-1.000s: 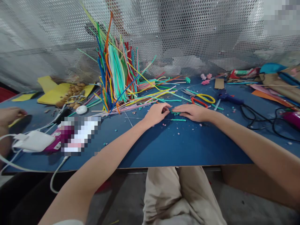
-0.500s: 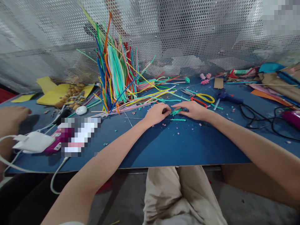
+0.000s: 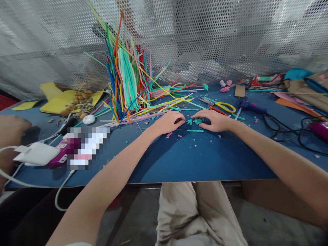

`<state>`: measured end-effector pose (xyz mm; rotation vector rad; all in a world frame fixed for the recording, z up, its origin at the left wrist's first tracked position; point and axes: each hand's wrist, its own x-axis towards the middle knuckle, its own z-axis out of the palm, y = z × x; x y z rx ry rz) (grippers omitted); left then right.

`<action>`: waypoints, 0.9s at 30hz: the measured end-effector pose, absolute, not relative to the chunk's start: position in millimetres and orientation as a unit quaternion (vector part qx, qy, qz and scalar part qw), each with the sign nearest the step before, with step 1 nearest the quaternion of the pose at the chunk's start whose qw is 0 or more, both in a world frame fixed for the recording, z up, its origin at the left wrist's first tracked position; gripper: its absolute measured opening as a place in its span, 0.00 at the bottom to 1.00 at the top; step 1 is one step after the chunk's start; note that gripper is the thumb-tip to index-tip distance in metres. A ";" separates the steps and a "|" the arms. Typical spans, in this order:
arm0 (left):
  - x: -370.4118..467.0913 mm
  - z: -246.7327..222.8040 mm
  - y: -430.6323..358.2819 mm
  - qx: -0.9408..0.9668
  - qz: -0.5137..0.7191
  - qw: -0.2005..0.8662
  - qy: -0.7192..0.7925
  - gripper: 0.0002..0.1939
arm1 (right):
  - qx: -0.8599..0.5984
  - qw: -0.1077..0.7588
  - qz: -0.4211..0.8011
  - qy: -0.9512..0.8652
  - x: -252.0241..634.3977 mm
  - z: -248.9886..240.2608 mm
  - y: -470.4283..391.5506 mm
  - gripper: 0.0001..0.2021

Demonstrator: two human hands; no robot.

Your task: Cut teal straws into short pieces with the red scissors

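My left hand (image 3: 169,122) rests on the blue table with thumb and forefinger pinched together; anything between the tips is too small to make out. To its right my right hand (image 3: 214,120) curves over a small heap of cut teal pipe cleaner pieces (image 3: 197,121), thumb and fingers apart. One short teal piece (image 3: 189,121) lies in the gap between my hands. Just in front of them is a teal fuzzy strip (image 3: 195,130), with a thin thread or wire running left from it.
Behind my hands stands a bundle of coloured pipe cleaners (image 3: 128,78). Yellow-handled pliers (image 3: 224,106) and a blue glue gun (image 3: 252,106) with a black cord lie to the right. At left are a phone (image 3: 89,148), a white charger (image 3: 38,153) and another person's hand (image 3: 15,128).
My left hand has moved slightly left, away from the teal pieces it was close to. The teal cluster between my hands now shows as separate pieces under my right fingers.
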<state>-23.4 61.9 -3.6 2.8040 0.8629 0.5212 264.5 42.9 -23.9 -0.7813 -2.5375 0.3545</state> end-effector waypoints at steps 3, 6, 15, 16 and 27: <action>-29.7 -3.5 70.2 0.945 0.151 0.128 0.262 0.11 | -0.294 0.230 0.127 -0.919 264.3 -25.0 44.7 0.22; -38.3 -2.8 79.8 0.946 0.125 0.155 0.257 0.11 | -0.308 0.243 0.116 -0.912 264.9 -21.3 44.0 0.20; -54.3 19.0 71.1 0.883 0.153 -0.050 0.441 0.10 | -0.455 0.254 -0.030 -0.853 282.2 -4.8 40.3 0.14; -54.4 20.7 69.6 0.877 0.163 -0.054 0.449 0.10 | -0.475 0.221 -0.052 -0.850 283.0 -2.0 41.7 0.14; -44.3 2.0 74.5 0.951 0.119 0.075 0.277 0.13 | -0.494 -0.051 -0.092 -0.863 228.8 35.8 102.8 0.15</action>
